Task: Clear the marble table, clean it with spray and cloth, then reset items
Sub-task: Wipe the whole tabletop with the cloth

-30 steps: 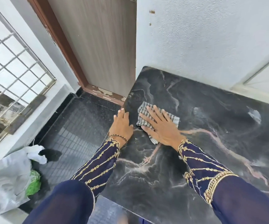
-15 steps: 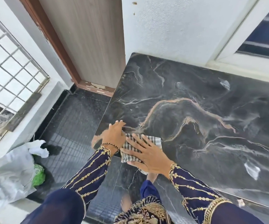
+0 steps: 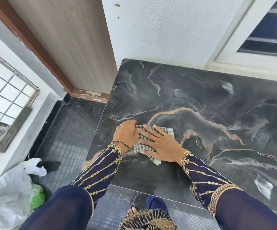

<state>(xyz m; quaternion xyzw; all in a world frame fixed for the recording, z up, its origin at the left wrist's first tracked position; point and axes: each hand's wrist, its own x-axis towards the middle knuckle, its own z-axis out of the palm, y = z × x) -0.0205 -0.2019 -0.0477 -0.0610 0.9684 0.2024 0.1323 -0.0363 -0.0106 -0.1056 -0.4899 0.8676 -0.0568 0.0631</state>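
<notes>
Window grille (image 3: 6,90): we see white bars at the far left, set in a white wall.
Plastic bag (image 3: 6,193): it lies on the dark tiled floor (image 3: 71,130) at the lower left, and we make out a green packet (image 3: 37,195) at its mouth.
Door (image 3: 71,39): pale wood grain in a brown frame, with paint flaking at the foot of the frame.
Left hand (image 3: 126,135): it rests knuckles up on the table near the left edge, fingers bent, touching the cloth's left end. We cannot tell whether it pinches the fabric.
Cloth (image 3: 166,131): a checked rag lying flat on the marble between and under the two hands, in the near left part of the table.
Right hand (image 3: 161,143): released and flat, fingers straight and spread, palm pressing down on the cloth.
Marble table (image 3: 201,100): a dark top with white and rust veins, its far edge against the white wall. We see bright reflections on it.
Window (image 3: 270,30): a white frame with dark panes, above the table's far right.
</notes>
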